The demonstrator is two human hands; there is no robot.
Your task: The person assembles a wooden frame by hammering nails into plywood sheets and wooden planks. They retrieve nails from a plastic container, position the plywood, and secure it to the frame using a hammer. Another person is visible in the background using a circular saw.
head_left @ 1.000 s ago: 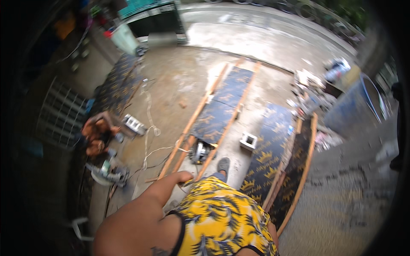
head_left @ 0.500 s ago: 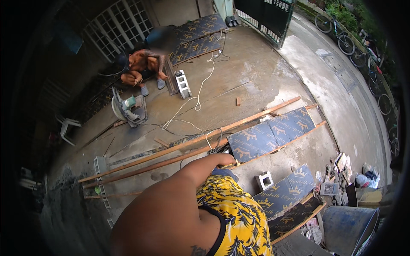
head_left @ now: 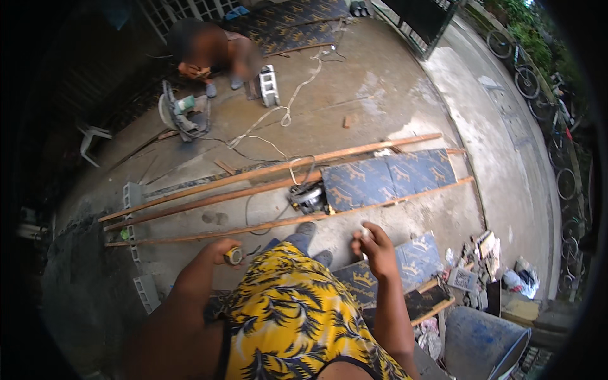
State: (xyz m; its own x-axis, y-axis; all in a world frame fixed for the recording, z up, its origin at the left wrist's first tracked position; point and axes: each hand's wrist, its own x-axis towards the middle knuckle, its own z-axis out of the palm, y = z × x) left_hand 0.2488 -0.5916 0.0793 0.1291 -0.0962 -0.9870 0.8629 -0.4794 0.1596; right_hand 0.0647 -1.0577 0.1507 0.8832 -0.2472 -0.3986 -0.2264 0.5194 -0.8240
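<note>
My left hand [head_left: 220, 249] is curled around a small round yellow-and-dark thing [head_left: 235, 256], perhaps a tape measure. My right hand [head_left: 375, 248] is raised to the right, with its fingers closed on a small pale object [head_left: 364, 232]. Below the hands are my yellow patterned shorts and my feet. Just beyond my feet, long wooden battens [head_left: 253, 172] lie across the concrete. A dark blue patterned board [head_left: 386, 178] rests on them. A circular saw [head_left: 308, 197] sits beside that board.
Another person [head_left: 209, 54] crouches at the far side near a cut-off saw [head_left: 180, 111] and a concrete block [head_left: 269, 85]. A white cord [head_left: 285, 114] trails over the floor. A blue barrel [head_left: 481, 345] and scrap stand at lower right. Bicycles [head_left: 525, 79] line the far right.
The view has swung round over the yard. My left arm, stretched forward before, is now bent with its hand closed. My right hand has come into view.
</note>
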